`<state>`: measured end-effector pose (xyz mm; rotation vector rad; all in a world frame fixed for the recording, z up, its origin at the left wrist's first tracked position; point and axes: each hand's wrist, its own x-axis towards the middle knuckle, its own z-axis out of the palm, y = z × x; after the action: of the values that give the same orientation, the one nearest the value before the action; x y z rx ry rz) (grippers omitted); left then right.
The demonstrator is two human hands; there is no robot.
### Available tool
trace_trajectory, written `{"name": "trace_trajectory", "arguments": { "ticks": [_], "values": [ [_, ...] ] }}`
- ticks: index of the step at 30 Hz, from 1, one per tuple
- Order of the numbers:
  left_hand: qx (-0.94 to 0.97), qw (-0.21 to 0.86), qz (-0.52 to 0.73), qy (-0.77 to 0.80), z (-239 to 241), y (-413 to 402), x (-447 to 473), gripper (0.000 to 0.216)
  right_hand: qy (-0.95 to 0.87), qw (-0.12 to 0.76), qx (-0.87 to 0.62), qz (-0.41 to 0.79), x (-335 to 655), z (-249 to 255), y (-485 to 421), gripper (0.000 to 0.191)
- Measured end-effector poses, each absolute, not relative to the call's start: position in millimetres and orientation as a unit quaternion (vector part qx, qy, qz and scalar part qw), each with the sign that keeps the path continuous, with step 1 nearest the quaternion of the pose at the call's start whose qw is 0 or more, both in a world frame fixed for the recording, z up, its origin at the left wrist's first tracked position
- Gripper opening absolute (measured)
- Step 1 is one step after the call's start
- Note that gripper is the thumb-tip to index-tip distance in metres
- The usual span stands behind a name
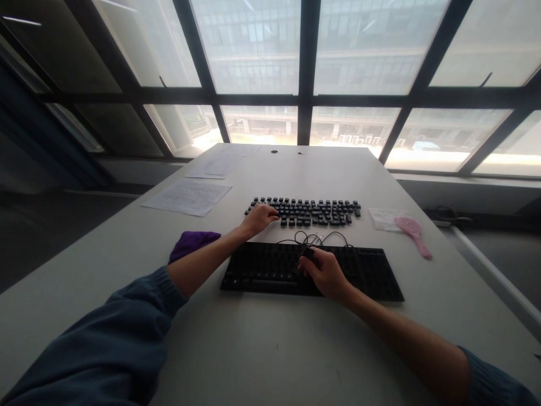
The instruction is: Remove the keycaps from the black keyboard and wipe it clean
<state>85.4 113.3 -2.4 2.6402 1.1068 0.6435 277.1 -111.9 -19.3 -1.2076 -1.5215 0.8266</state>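
A black keyboard base [262,283] lies on the table in front of me, and its surface looks bare of keycaps. Beyond it, loose black keycaps [310,210] are laid out in rows. My left hand [258,219] reaches over the left part of these rows with its fingers drawn together at the keycaps; whatever is between the fingertips is hidden. Over the middle of the base, my right hand [327,273] is closed around a small black object [308,253], too dark to name. A thin black cable [333,233] lies in loops behind the base.
To the left lie a purple cloth [192,243] and printed paper sheets [188,196]. At the right, a pink hairbrush [412,231] rests partly on a clear plastic bag [380,219]. Large framed windows [306,67] stand past the table's far edge.
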Motion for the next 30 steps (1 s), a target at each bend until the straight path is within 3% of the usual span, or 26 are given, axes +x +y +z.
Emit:
{"name": "trace_trajectory", "arguments": {
  "ticks": [30],
  "values": [
    [0.918,0.052,0.178,0.351,-3.6,113.2,90.1,0.014,-0.622,0.492,-0.501,0.347,276.8,-17.7,-112.5,0.026]
  ]
}}
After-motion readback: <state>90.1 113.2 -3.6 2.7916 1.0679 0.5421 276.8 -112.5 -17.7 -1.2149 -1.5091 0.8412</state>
